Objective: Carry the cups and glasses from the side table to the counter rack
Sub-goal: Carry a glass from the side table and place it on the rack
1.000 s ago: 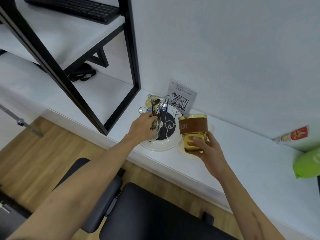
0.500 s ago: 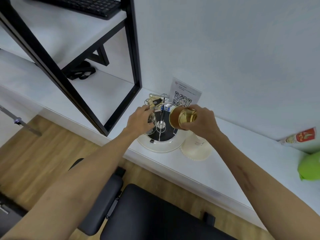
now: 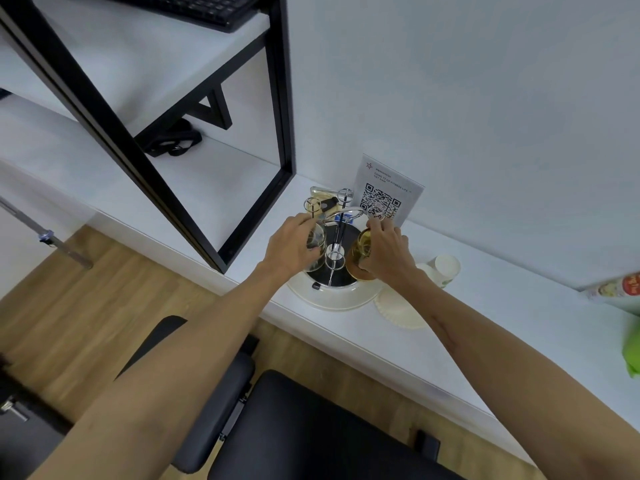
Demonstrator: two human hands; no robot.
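Head view, centre frame — left hand (image 3: 294, 245) grips a clear glass (image 3: 316, 239), right hand (image 3: 388, 252) grips an amber glass cup (image 3: 360, 249), both over the wire peg rack (image 3: 337, 233) on the white counter (image 3: 485, 327). Risk — a rim catching a peg, tipping the rack.

My right hand (image 3: 388, 252) covers most of the amber glass (image 3: 360, 249). My left hand (image 3: 294, 245) hides part of the clear glass (image 3: 316, 239). The green bag (image 3: 632, 348) runs off the right edge, blurred.

A clear glass (image 3: 316, 241) is gripped by the left hand (image 3: 294, 244) and an amber cup (image 3: 361, 249) by the right hand (image 3: 388, 254), at the rack (image 3: 337, 237) on the counter (image 3: 485, 306).
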